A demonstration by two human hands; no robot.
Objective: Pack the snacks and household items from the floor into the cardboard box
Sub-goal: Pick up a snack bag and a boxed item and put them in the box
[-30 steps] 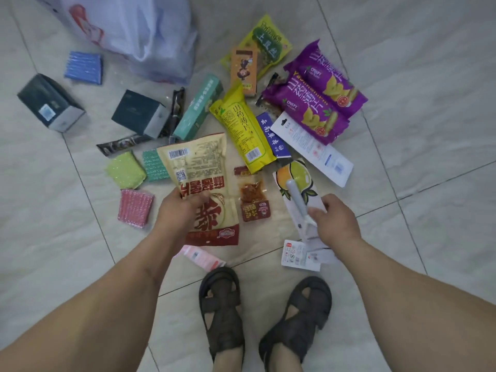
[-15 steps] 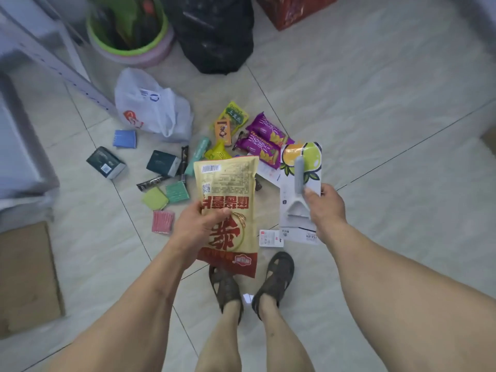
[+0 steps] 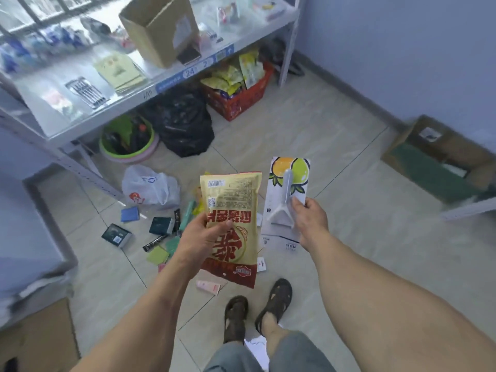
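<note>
Above floor, snack bag (image 3: 230, 210) in left hand (image 3: 200, 237).

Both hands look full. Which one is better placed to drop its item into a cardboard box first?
Probably the right hand: its peeler card is on the side of the open cardboard box on the floor. The left hand grips the snack bag, farther from it.
</note>
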